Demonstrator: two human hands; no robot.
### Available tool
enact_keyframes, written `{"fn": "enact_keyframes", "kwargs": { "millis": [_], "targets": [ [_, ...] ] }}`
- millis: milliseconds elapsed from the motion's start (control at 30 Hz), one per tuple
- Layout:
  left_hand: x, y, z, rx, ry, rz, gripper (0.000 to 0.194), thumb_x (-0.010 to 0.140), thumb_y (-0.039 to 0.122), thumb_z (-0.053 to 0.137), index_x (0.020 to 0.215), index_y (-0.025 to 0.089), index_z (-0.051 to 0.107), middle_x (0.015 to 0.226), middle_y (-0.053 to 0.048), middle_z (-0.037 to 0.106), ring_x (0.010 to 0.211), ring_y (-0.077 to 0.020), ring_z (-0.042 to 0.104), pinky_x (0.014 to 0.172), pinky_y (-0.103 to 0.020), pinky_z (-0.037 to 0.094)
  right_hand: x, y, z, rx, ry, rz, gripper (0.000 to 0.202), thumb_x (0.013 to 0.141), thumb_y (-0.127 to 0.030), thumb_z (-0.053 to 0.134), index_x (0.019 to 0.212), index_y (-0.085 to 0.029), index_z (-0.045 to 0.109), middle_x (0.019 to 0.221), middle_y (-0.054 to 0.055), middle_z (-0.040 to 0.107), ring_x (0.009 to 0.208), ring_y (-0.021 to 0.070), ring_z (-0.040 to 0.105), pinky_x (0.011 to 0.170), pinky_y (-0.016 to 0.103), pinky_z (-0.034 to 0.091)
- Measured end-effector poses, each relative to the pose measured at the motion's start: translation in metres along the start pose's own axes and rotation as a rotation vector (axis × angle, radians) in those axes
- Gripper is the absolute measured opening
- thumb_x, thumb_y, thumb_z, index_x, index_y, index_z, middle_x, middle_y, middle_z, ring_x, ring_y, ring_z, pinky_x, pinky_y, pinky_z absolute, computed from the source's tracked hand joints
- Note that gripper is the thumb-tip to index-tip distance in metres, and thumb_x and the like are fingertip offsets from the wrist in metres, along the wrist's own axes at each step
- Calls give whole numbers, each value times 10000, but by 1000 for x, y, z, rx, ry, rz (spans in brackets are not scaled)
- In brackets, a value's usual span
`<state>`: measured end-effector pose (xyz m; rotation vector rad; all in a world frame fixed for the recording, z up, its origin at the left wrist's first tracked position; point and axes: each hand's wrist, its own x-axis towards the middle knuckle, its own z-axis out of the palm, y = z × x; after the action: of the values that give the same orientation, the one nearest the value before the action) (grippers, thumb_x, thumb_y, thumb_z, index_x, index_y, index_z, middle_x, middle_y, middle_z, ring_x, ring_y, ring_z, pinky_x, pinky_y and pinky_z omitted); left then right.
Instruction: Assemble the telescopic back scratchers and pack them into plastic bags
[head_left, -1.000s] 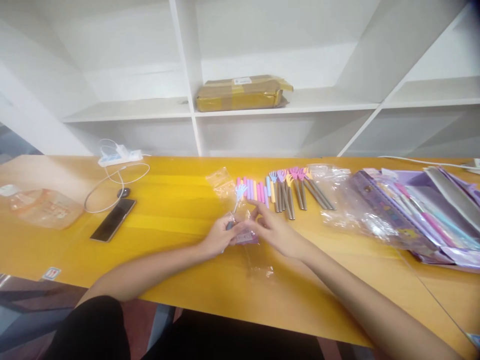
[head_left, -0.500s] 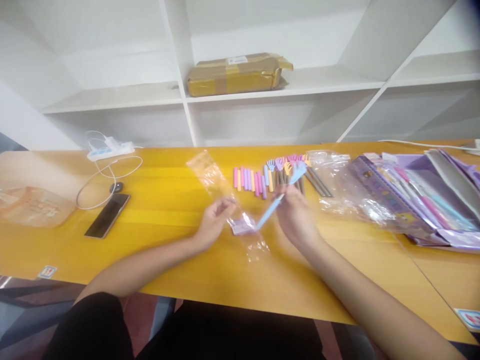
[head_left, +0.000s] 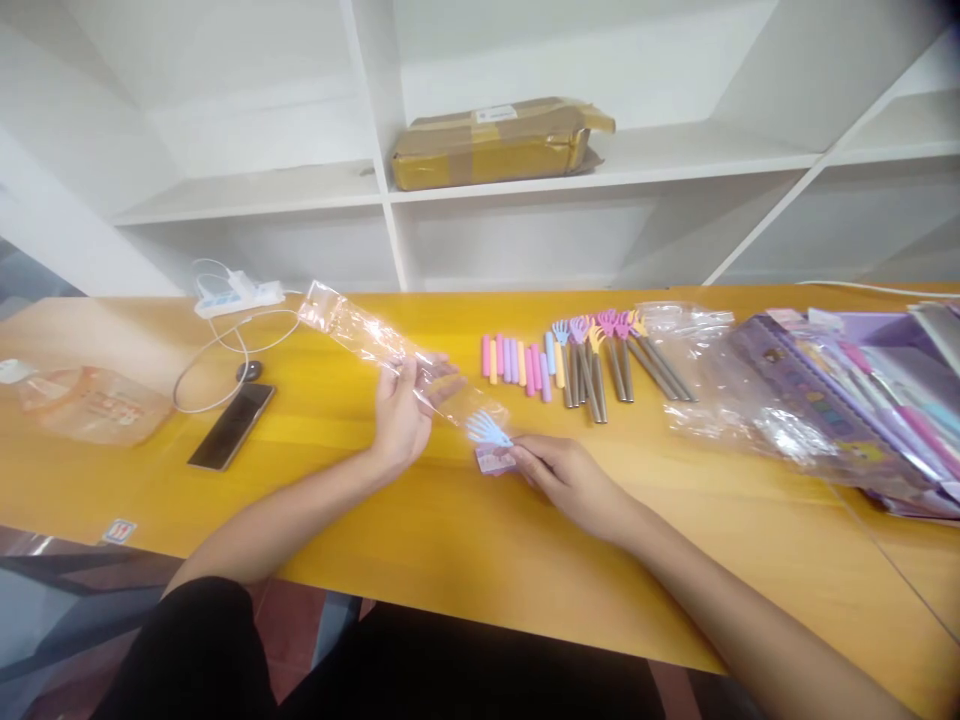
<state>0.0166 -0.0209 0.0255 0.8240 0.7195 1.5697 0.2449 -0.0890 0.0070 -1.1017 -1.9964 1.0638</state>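
Observation:
My left hand is closed on a clear plastic sleeve, its fingers around the middle. The sleeve slants from upper left to lower right. My right hand pinches a back scratcher with a light blue, hand-shaped head pointing left. The head is at the sleeve's lower end; whether it is inside I cannot tell. Its handle is hidden by my right hand. A small purple card shows just below the head, close to my right fingertips.
Beyond my hands lie several back scratchers with metal rods and a row of coloured sticks. Clear bags and a purple box are at right. Left are a phone, power strip and orange bag. A carton sits on the shelf.
The blue back scratcher has been turned, so its head now points left towards the sleeve. My right hand moved down and left. My left hand shifted left, tilting the sleeve flatter.

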Motion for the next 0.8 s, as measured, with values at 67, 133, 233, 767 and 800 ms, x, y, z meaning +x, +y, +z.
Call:
{"fn": "enact_keyframes", "kwargs": {
  "millis": [67, 133, 233, 767, 800],
  "targets": [
    [-1, 4, 3, -31, 19, -42, 280, 977, 437, 748, 1009, 207, 592, 1071, -65, 780, 1018, -233, 774, 1019, -510, 610, 1, 2, 2, -85, 60, -74, 456, 1137, -481, 417, 889, -190, 667, 839, 48, 611, 789, 163, 586, 769, 287, 463],
    [-3, 7, 5, -54, 23, -85, 231, 1001, 403, 718, 998, 197, 614, 1089, -75, 785, 1039, -237, 773, 1032, -507, 608, 1, 5, 3, -111, 122, -134, 408, 1139, -429, 425, 946, -200, 702, 878, 59, 624, 826, 173, 610, 800, 293, 485],
    [-5, 9, 7, -75, 9, -143, 217, 1006, 383, 709, 974, 179, 641, 1116, -93, 788, 1065, -248, 772, 1033, -491, 612, 0, 8, 4, -87, 179, -180, 330, 1135, -377, 442, 1149, -221, 733, 1028, 84, 677, 954, 193, 660, 883, 308, 526],
    [-21, -6, 1, 127, -233, -286, 375, 840, 404, 894, 1082, 169, 731, 1159, -113, 784, 1111, -264, 757, 957, -417, 635, -1, 2, -5, 16, 234, -81, 404, 1092, -514, 515, 1013, -237, 799, 988, 97, 674, 912, 220, 653, 875, 371, 556],
    [-21, -7, 1, 128, -236, -287, 374, 833, 401, 900, 1074, 166, 738, 1152, -108, 783, 1105, -264, 759, 967, -426, 635, -1, 2, -5, 21, 242, -75, 421, 1084, -536, 524, 982, -235, 801, 974, 98, 661, 903, 219, 641, 863, 371, 554]
  ]
}}
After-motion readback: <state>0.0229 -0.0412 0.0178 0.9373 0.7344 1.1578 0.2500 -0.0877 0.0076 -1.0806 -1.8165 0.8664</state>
